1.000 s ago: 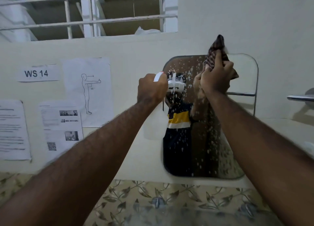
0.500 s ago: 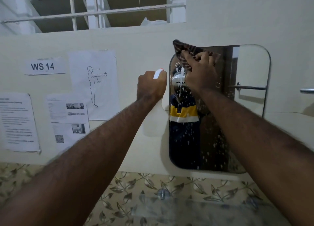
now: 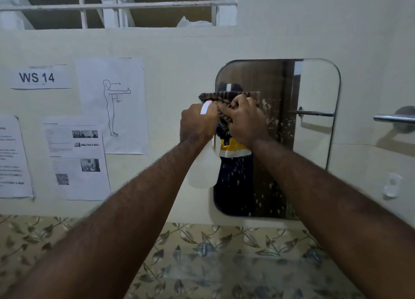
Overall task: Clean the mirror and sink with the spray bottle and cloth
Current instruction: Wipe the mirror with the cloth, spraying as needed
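Far left wall: I see printed sheets [image 3: 76,159] taped up, one a sign [image 3: 37,77] reading "WS 14", one a line drawing [image 3: 112,105] of a standing figure with an arm held straight out.
Top: a white grille [image 3: 116,6] runs across an opening above the wall.
Left hand [image 3: 197,124]: fist wrapped tight around the neck of the bottle, knuckles toward me, held at the mirror's left edge.
Bottle [image 3: 205,168]: pale translucent body hanging below the left fist, partly over the mirror's left rim; a white trigger tip with a red spot shows above the knuckles.
Cloth [image 3: 226,96]: dark, striped, bunched, pressed flat on the glass in the mirror's upper left part, its left end poking past the rim.
Right hand [image 3: 243,121]: fingers clamped on the cloth, palm against the glass, just beside the left hand and touching or nearly touching it; I cannot tell which.
Mirror [image 3: 314,119]: rounded rectangle fixed to the wall; white droplets speckle its middle and lower part, while the top looks clear. It reflects a dark shirt with a yellow band.
Right wall: a metal bar [image 3: 393,119] sticks out beside the mirror.
Bottom: leaf-patterned tiles [image 3: 33,242] under the wall; a small metal fitting [image 3: 204,249] sits below the mirror.
Sink: blurred at the lower edge, I cannot make it out clearly.
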